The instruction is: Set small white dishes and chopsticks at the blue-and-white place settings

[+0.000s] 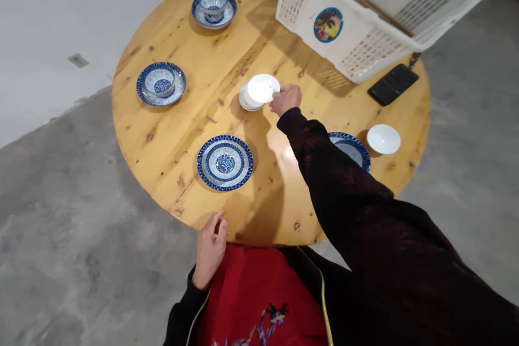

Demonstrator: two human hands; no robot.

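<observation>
- While the right hand (287, 99) reaches beyond the flat, round, blue-and-white patterned ceramic plate (225, 163) (the landmark plate), its thumb and fingers pinch the edge of a shallow, round, glossy white dish (263, 87).
- White dish: beyond the landmark plate and slightly to its right, overlapping in view a low stack of round white dishes (248, 104); whether it touches the stack cannot be told.
- Left hand (213, 248): on the near side of the landmark plate, at the edge of the round, yellow-brown wooden table (182, 132); its fingers are loosely bent and grip nothing visible.
- Left of and beyond the landmark plate: a blue-and-white patterned bowl (159, 81) resting in a blue-rimmed plate (162, 103).
- Farther beyond the landmark plate: a similar patterned bowl (213, 2) in a second blue-rimmed plate (227, 17).
- Right of the landmark plate: blue-rimmed tableware (357, 148), partly covered by the black sleeve (344, 184), and, near it, a plain round white bowl (383, 139).
- Beyond the landmark plate, to its right: a white plastic lattice basket (304, 16) with a round, colourful sticker (328, 25), and a black rectangular phone (392, 84) near it.
</observation>
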